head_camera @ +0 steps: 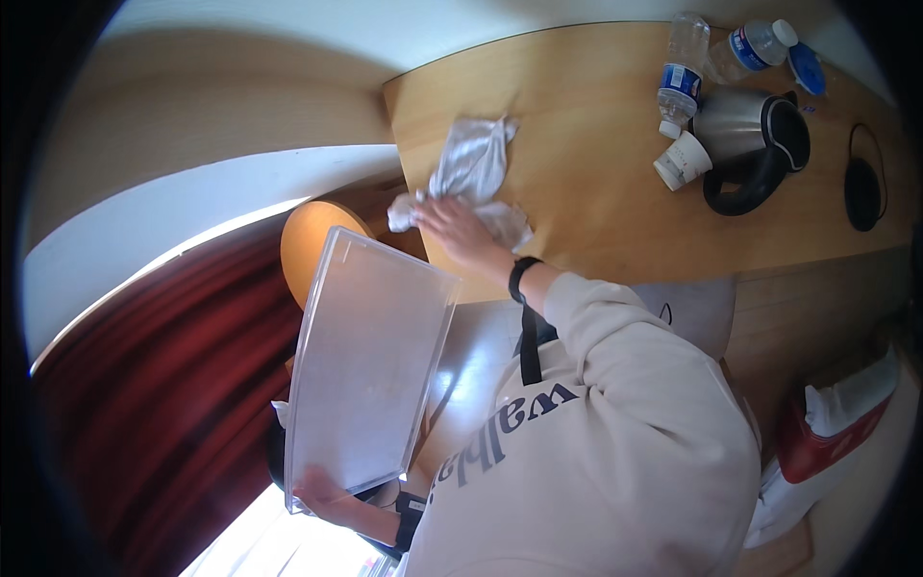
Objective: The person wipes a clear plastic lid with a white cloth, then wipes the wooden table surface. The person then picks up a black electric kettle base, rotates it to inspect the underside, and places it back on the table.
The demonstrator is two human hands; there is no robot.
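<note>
My right hand (458,229) is on a crumpled whitish cloth (472,162) at the wooden table's near left edge. Its fingers press on the bunched cloth, part of which sticks out past the fingertips. My left hand (323,496) grips the lower end of a large clear plastic box or lid (375,360), with some fingers seen through the plastic. This rectangular piece is held tilted in front of my body, off the table, its upper corner close to the table edge. Each wrist has a black band.
On the wooden table (591,216) lie two plastic bottles (681,79) (750,50), beside a steel kettle (743,133), a tipped paper cup (683,161) and a black round base (863,193). A round wooden seat or tabletop (317,241) and red curtain (180,375) are left; a red container (829,433) is lower right.
</note>
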